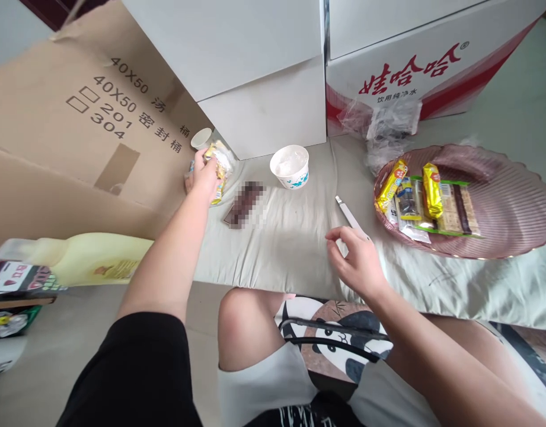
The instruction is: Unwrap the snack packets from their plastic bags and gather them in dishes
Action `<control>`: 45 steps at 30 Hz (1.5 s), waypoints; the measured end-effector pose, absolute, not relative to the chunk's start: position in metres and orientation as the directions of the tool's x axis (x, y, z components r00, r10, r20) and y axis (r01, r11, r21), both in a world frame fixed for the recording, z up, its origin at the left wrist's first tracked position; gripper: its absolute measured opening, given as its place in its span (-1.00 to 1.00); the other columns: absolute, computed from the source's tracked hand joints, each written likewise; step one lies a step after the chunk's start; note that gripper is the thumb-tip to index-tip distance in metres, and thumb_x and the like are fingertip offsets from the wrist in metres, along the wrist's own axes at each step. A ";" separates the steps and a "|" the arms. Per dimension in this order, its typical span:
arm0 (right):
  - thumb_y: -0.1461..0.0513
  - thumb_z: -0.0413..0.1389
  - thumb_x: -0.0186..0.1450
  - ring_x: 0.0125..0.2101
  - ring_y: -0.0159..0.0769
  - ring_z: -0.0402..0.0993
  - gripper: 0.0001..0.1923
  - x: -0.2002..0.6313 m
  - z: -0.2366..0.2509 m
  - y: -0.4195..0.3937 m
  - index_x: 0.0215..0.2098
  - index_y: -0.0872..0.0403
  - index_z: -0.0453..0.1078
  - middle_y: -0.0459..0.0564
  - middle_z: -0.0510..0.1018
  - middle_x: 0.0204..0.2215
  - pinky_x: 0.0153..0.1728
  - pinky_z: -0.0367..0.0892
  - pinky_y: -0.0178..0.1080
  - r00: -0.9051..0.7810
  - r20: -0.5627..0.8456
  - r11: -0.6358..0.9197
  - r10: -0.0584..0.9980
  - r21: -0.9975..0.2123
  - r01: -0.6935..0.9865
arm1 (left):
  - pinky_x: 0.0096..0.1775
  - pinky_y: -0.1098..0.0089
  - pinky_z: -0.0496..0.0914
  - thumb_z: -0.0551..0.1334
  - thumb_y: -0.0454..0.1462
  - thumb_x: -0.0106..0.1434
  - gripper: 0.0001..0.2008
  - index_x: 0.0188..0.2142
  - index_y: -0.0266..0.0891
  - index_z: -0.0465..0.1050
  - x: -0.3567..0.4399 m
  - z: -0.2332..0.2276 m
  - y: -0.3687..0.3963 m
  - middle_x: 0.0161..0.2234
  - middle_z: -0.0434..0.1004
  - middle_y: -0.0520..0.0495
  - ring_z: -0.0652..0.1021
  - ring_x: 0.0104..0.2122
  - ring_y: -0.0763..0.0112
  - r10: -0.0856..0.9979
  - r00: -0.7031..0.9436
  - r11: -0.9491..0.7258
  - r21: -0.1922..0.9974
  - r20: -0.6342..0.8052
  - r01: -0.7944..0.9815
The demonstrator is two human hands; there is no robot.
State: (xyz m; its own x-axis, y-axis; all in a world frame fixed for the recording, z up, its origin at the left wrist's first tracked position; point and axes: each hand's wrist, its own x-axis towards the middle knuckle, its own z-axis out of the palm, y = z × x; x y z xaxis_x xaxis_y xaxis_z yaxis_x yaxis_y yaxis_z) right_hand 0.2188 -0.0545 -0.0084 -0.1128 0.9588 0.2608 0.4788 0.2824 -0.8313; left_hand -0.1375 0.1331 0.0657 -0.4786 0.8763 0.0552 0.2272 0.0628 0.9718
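My left hand [204,176] reaches to the far left of the cloth, its fingers closed on a yellow snack packet [218,188] in a small crinkled heap of wrappers by the cardboard box. Over the cloth on the right, my right hand [358,260] is loosely curled with a gap between thumb and forefinger, and I see nothing in it. Just beyond its knuckles lies a slim silver metal tool [349,214], perhaps a nail file. A white paper cup [289,167] with a blue pattern stands between the hands, clear plastic inside it. A dark blurred flat item [243,204] lies left of the cup.
A pink ribbed oval tray [513,219] holding several wrapped snacks is at right. Crumpled clear plastic [383,133] lies behind it. White boxes [273,112] and a large cardboard box [90,107] wall the back and left. A yellowish bottle [99,258] lies at lower left.
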 end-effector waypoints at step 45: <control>0.14 0.09 0.39 -0.51 -0.30 0.55 -0.72 0.216 -0.017 -0.057 -0.07 0.02 0.59 0.02 0.67 -0.34 -0.44 0.46 -0.22 -0.087 0.144 0.168 0.986 -0.858 0.485 | -0.01 0.16 0.54 0.50 -0.04 0.09 -0.26 0.15 0.16 0.13 0.008 -0.021 0.000 0.19 0.40 -0.10 0.57 0.08 0.17 0.994 -0.113 -0.023 0.970 -0.004 -0.240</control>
State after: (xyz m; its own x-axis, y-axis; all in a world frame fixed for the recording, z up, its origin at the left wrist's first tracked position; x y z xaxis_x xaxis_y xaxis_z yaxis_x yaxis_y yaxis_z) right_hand 0.2163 -0.0567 -0.0174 -0.0866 0.9857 0.1444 0.4847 0.1683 -0.8584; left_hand 0.0077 0.0001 -0.0213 -0.1128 0.9936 -0.0039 -0.2403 -0.0234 0.9704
